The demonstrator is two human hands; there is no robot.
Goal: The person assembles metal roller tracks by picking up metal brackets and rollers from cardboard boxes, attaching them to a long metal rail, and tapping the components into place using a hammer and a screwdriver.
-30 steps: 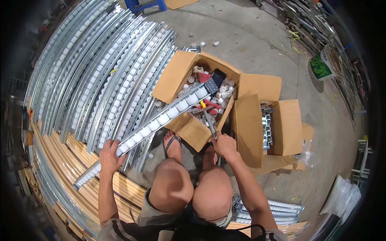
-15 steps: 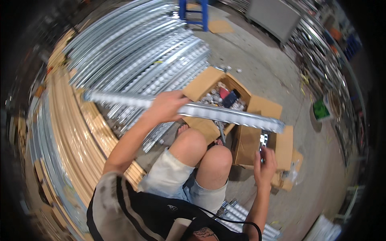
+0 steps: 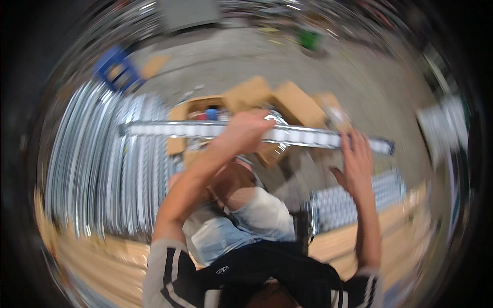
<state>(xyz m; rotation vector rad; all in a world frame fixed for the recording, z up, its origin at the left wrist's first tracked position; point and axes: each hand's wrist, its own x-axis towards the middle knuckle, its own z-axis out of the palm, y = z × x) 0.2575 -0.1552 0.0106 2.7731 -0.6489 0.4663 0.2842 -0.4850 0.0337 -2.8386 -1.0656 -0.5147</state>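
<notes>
The rail (image 3: 185, 129) runs almost level across the middle of the frame, its row of white rollers (image 3: 303, 137) facing up and its right end sitting slightly lower than its left. The left hand (image 3: 245, 132) is closed around it near mid-length, bearing what looks like most of the weight. The right hand (image 3: 357, 161) is spread wide close to the right end, fingers over the rail and thumb standing clear below; blur hides whether the fingertips press on it. A steadier carry would bring that thumb in under the near edge, so that two well-spaced grips share the load and the ends cannot seesaw. Hold by the metal sides, since rollers could turn under the fingers. The left end reaches over the rail pile (image 3: 97, 169) at left, so lift enough there to avoid snagging, and keep the middle above the left box (image 3: 178, 112) and right box (image 3: 298, 105), whose raised flaps could catch it. At lower right lie the short rails (image 3: 354, 200), below the right hand; any swing that way wants both ends watched and the knees (image 3: 239, 197) kept clear.
</notes>
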